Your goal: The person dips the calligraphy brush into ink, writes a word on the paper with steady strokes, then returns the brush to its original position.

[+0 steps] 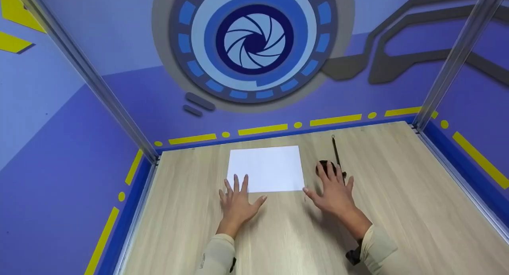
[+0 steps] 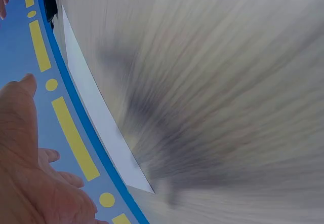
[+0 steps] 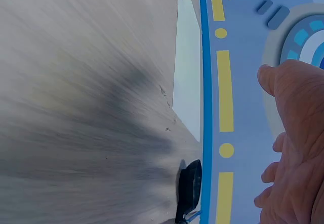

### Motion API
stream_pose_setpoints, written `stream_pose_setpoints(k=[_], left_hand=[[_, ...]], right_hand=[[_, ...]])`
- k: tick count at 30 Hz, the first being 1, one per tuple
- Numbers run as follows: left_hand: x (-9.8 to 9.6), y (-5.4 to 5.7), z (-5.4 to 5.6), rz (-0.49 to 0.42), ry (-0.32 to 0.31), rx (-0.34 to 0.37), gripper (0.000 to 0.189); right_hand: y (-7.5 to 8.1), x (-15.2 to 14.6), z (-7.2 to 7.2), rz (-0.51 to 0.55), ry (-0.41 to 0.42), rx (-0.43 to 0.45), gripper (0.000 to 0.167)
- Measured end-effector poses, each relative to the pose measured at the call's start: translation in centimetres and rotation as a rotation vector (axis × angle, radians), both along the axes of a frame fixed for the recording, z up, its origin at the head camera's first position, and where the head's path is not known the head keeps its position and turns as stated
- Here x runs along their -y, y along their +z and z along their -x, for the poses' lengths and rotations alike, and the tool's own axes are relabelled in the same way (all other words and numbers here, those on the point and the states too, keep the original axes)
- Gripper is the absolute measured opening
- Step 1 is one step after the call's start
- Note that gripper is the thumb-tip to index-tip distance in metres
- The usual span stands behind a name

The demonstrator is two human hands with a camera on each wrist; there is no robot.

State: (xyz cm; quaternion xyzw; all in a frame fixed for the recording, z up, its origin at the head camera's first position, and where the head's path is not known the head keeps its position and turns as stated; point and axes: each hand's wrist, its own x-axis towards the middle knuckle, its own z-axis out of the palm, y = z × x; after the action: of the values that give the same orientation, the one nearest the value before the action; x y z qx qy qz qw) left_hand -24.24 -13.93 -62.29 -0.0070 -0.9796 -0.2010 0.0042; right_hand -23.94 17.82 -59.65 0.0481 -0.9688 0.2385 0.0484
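A white sheet of paper (image 1: 270, 167) lies on the wooden table. My left hand (image 1: 238, 207), fingers spread, is held over its near left corner. To the right, my right hand (image 1: 336, 197) is spread too, with its thumb by the sheet's near right corner. Its fingertips overlap a small round black dish (image 3: 190, 188) in the head view. A thin dark stick (image 1: 335, 148) with a small loop at its far end lies beside that dish, its near part hidden by the hand. Shadows fall on the table apart from both hands, and neither hand holds anything.
A blue printed wall (image 1: 131, 96) with yellow marks rises behind the table (image 1: 179, 211) and at both sides. Metal posts (image 1: 85, 66) stand at the back corners, and metal rails (image 1: 469, 191) run along the side edges.
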Motion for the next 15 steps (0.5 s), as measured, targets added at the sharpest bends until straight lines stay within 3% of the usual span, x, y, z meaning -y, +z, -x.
stream_pose_setpoints(k=[15], left_hand=[[1.1, -2.5, 0.3, -0.102, 0.037, 0.034, 0.099]], right_hand=[[-0.2, -0.6, -0.3, -0.016, -0.008, -0.008, 0.099]])
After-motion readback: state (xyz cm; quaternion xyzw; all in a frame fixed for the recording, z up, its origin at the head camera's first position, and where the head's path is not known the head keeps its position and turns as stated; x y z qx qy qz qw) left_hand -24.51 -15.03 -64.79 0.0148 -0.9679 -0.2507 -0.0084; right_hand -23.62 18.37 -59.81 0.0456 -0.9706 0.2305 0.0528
